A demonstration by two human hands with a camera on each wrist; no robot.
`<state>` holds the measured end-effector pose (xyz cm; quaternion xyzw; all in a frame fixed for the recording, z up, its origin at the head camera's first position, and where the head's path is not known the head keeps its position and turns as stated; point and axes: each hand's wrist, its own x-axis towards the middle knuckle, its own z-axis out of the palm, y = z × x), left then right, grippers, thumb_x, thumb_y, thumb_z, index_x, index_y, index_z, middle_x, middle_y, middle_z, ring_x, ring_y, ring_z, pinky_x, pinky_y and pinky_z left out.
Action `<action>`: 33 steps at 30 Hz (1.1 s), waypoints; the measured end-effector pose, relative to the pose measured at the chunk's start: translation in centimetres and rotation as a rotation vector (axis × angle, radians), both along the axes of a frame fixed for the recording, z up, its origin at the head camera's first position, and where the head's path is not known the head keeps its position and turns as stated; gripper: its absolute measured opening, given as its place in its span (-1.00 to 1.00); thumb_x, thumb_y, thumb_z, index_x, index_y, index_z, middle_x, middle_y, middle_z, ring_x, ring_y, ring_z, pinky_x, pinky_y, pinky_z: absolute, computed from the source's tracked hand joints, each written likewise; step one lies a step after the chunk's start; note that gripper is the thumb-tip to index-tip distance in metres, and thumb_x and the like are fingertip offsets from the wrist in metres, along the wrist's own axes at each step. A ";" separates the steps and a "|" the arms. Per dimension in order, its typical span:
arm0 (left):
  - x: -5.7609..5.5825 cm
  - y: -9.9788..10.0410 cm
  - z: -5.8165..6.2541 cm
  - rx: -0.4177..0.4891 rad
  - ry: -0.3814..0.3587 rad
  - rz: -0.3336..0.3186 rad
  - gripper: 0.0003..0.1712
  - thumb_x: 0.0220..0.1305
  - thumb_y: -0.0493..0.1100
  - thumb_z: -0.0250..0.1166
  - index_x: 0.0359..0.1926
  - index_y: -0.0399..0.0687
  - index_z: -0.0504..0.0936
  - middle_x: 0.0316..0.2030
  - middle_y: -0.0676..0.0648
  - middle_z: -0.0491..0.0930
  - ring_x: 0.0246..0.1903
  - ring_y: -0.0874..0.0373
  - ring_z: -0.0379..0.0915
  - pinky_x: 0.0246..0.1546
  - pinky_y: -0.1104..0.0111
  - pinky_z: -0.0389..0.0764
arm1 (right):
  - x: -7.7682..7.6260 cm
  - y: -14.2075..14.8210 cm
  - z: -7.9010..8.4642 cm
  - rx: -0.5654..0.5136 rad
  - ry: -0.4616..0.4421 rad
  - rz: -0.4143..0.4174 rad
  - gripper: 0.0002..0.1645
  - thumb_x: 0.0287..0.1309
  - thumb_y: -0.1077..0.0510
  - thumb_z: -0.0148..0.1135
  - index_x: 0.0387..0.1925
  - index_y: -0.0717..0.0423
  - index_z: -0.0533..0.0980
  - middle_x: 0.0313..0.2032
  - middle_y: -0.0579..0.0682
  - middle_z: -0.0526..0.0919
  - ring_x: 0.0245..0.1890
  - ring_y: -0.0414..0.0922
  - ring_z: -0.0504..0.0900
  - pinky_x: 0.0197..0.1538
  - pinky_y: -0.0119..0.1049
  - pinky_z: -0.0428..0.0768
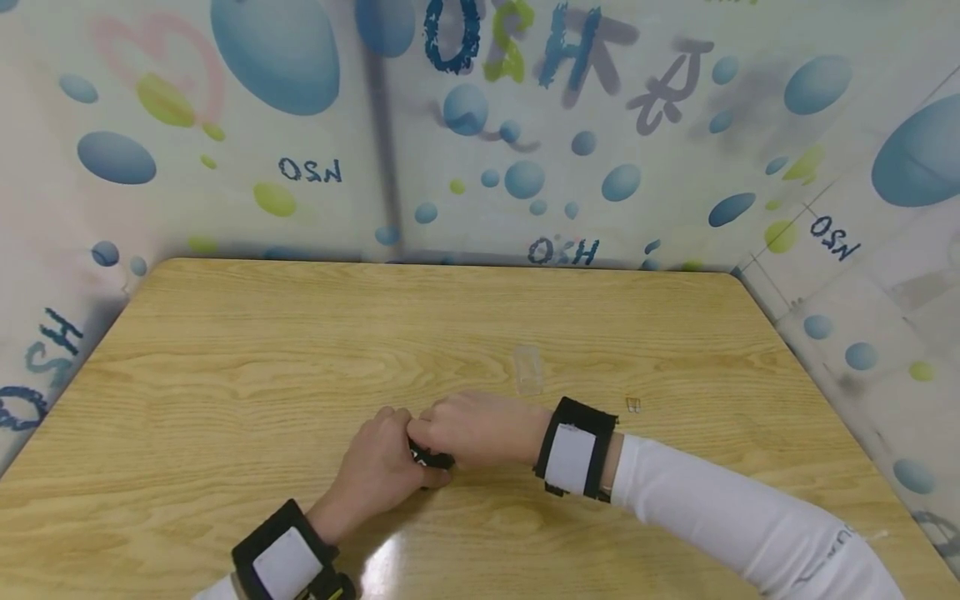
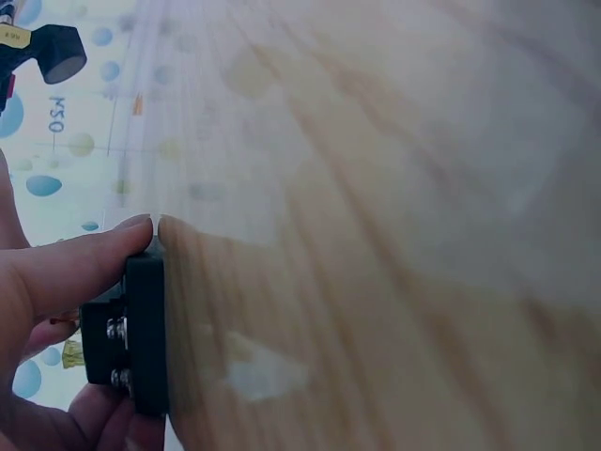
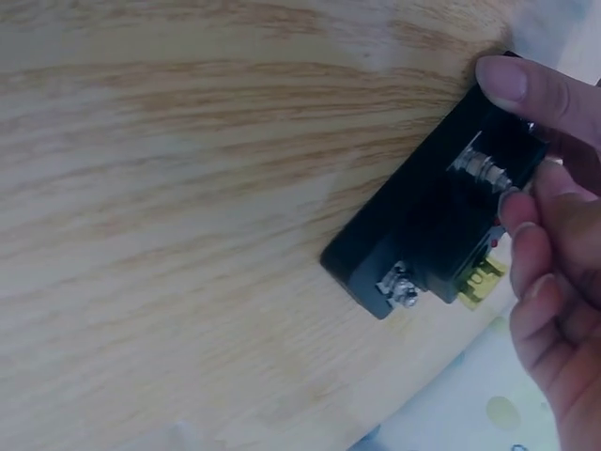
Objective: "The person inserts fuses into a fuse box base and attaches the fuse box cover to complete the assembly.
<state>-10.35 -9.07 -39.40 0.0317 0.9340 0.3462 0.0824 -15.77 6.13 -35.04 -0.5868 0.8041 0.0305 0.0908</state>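
Left hand (image 1: 382, 467) grips the black block (image 3: 423, 202), its thumb on one side and its curled fingers on the other. The right hand (image 1: 480, 429) closes in against it, fingertips bunched as though pinching one silver screw fitting (image 3: 484, 171), though the exact contact is partly hidden. So the block sits between both hands, at the surface of the table (image 1: 225, 350), on the person's near side. The work looks partway along: that fitting and the second silver fitting (image 3: 399, 287) are both in the block, and whatever is left there seems to concern the first. How tight either is, I cannot tell. The block looks like hard, smooth plastic, oblong with a stepped profile; the fittings are shiny metal, apparently ringed or threaded. A yellow tab (image 3: 482, 280) with dark marks juts from one side. Farther out, a clear rectangular piece (image 1: 528, 369), thin and glassy, lies flat beyond the right hand, and a small metallic piece (image 1: 633, 405) lies near it, too small to make out. If either belongs to the block, it is not yet fitted. The table is pale, glossy wood grain with rounded far corners, backed by a white wall covering (image 1: 555, 196) dotted with blue and green ovals
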 end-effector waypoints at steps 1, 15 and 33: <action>0.0 0.0 0.0 -0.003 0.002 -0.001 -0.42 -0.40 -0.03 0.70 -0.40 -0.20 0.57 -0.47 -0.06 0.48 -0.46 0.11 0.33 -0.48 0.34 0.31 | 0.0 0.0 -0.1 -0.004 0.001 -0.003 -0.81 0.13 0.31 0.30 -0.27 0.00 0.50 -0.38 -0.20 0.61 -0.39 -0.33 0.53 -0.28 -0.52 0.49; 0.1 0.0 -0.1 -0.007 0.028 0.003 -0.49 -0.40 -0.01 0.70 -0.44 -0.12 0.63 -0.47 -0.01 0.48 -0.45 0.16 0.32 -0.44 0.36 0.32 | 0.7 1.7 -1.7 -0.165 0.249 0.133 -0.88 0.17 0.19 0.26 -0.24 -0.02 0.51 -0.28 -0.18 0.55 -0.29 -0.28 0.50 -0.18 -0.48 0.52; 0.1 0.0 0.0 -0.015 0.022 -0.001 -0.44 -0.40 0.02 0.69 -0.53 -0.12 0.50 -0.51 -0.04 0.44 -0.50 0.12 0.29 -0.49 0.35 0.28 | 1.4 0.8 -0.9 -0.144 0.242 0.017 -0.91 0.25 0.19 0.24 -0.21 -0.03 0.54 -0.34 -0.17 0.53 -0.36 -0.28 0.45 -0.30 -0.52 0.47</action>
